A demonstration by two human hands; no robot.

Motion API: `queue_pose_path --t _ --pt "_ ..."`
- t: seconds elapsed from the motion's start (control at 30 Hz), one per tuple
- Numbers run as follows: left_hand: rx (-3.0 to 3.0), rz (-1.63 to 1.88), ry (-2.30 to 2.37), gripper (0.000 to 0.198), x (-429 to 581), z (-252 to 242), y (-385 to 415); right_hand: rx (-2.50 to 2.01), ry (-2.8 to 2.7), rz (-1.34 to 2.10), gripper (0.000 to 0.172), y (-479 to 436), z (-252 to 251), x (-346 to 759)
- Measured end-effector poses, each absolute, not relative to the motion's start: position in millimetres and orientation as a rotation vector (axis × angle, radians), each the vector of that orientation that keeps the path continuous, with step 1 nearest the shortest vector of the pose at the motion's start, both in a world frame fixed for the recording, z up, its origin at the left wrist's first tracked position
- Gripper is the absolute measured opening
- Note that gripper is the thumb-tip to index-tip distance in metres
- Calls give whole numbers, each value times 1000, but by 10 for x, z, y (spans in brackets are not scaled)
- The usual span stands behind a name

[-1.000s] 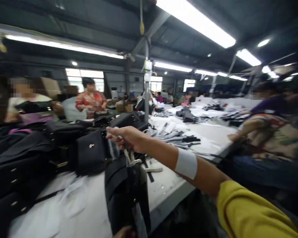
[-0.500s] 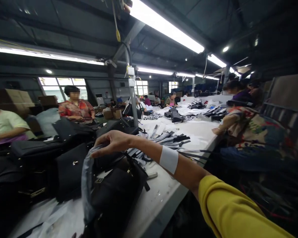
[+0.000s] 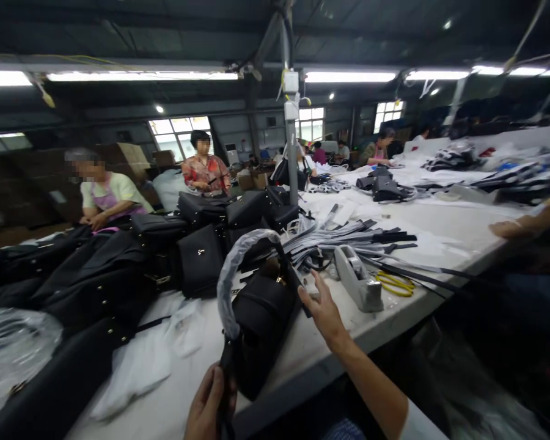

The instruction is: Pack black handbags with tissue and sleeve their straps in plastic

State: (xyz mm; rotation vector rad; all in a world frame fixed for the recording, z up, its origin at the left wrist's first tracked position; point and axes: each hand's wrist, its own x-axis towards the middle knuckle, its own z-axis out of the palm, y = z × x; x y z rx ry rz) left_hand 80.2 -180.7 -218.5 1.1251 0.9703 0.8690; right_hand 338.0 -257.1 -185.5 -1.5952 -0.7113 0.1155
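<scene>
Our left hand (image 3: 208,403) clasps the lower end of a black handbag (image 3: 261,318) lying on the white table (image 3: 444,229). Our right hand (image 3: 323,308) spreads open at its side, near a grey tape dispenser (image 3: 355,278) and yellow scissors (image 3: 394,282).

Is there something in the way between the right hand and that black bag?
No, nothing visible stands between them. The open right hand is right beside the black bag. The tape dispenser sits on the hand's far side, away from the bag. The left hand grips the bag's lower end.
</scene>
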Motion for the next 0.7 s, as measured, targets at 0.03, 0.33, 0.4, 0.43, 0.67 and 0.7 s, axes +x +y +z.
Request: queue_pose_path --t 0.03,0.33,0.4,0.43,0.67,0.7 --pt "1123 873 947 58 806 -2174 -1861 -1605 -697 204 82 -2585 -2023 3348" --pt "1273 765 824 52 1018 -2218 -2491 -1571 -796 473 71 -2259 -2208 3278" --pt "1274 740 804 50 1038 -2173 -2524 -1590 -766 444 69 -2344 -2186 3259" --pt "1270 719 782 50 1036 -2153 -2537 -1600 -741 420 68 -2438 -2178 3226" --pt "1155 532 731 65 933 -2366 -2769 -1821 -893 307 40 -3489 -2190 2807" --pt "1150 520 742 67 915 -2419 -2809 -1855 -927 290 35 -3581 -2212 2748"
